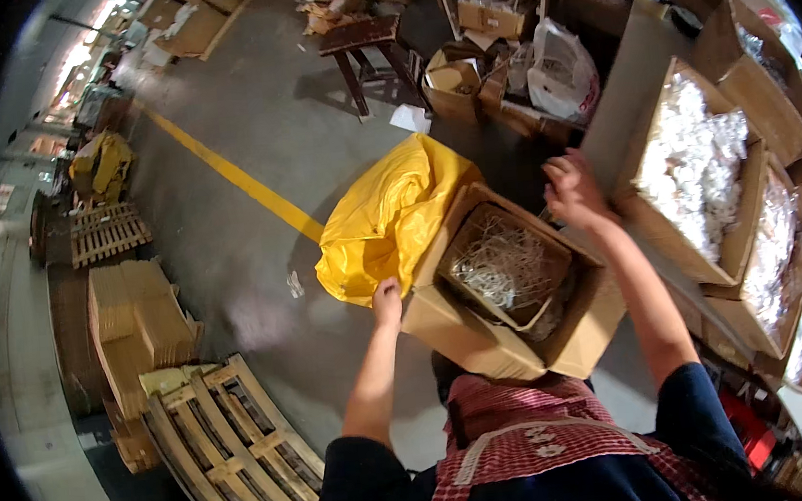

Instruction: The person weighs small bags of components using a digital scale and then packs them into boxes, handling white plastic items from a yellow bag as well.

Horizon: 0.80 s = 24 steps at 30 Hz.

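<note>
In front of me an open cardboard box holds a smaller brown bin with tangled clear, thin strips inside. A large yellow plastic bag lies crumpled along the box's far left side. At the bag's near edge, my left hand is closed on the plastic. My right hand is raised beyond the box's far right corner, its fingers bent and apart, with nothing visible in them.
On the right, a bench carries cardboard boxes of shiny wrapped pieces. Wooden pallets and stacked cardboard stand at left. A dark stool and a box with a white plastic bag are ahead. A yellow line crosses the floor.
</note>
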Tool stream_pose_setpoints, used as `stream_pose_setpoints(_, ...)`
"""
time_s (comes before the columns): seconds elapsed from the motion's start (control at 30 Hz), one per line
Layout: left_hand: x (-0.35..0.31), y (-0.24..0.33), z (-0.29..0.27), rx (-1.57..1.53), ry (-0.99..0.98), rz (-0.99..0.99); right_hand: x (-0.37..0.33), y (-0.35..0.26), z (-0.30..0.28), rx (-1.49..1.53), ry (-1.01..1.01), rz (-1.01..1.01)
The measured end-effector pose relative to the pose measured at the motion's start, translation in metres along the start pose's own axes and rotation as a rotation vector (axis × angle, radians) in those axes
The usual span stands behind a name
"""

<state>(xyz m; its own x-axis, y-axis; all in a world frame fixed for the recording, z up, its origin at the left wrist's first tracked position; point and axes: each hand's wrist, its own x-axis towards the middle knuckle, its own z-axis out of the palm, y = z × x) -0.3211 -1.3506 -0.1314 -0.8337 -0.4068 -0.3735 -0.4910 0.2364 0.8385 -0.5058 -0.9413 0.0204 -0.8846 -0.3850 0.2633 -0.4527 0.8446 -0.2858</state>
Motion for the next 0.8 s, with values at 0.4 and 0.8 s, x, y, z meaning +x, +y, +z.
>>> stream_pose_setpoints(0.4,0.296,0.145,0.029,-0.919,-0.623,-0.055,0.032,-0.031,-0.011,-0.107,-0.087,0.063)
stream_pose_setpoints(0.8,0.347,-0.032,0.021,-0.567,-0.066,-0.568,0.031,-0.037,-0.007,-0.167,-0.159,0.088)
